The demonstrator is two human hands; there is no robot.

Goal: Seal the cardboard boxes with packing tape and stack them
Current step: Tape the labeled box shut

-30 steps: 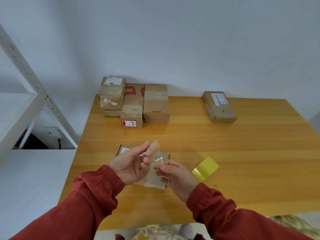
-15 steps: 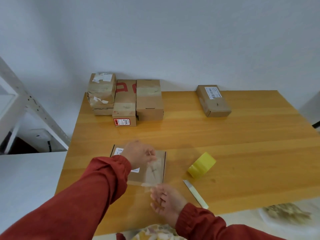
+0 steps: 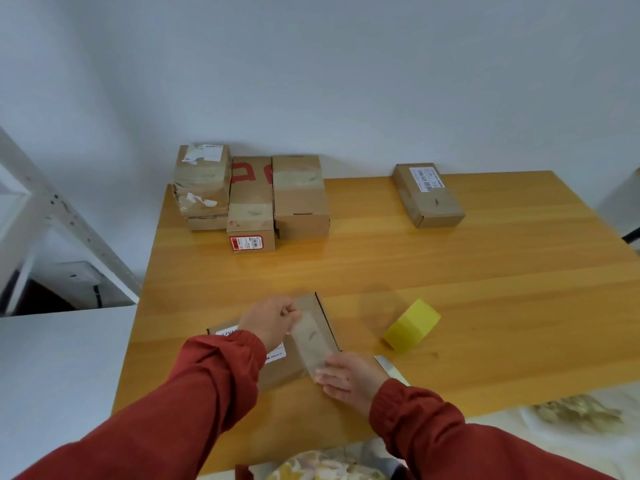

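Observation:
A flat cardboard box with a white label lies near the table's front edge. A clear strip of tape stretches across its top. My left hand pinches the strip's far end over the box. My right hand holds the near end at the box's front side, fingers pointing left. A yellow tape roll lies on the table to the right of the box.
Three taped boxes stand together at the table's far left, and one more labelled box at the far right. A blade-like tool lies beside my right hand. A white shelf frame stands left of the table.
The tape strip came down from mid-air onto the box top. My left hand moved to the far end, my right to the near side. The box has turned slightly.

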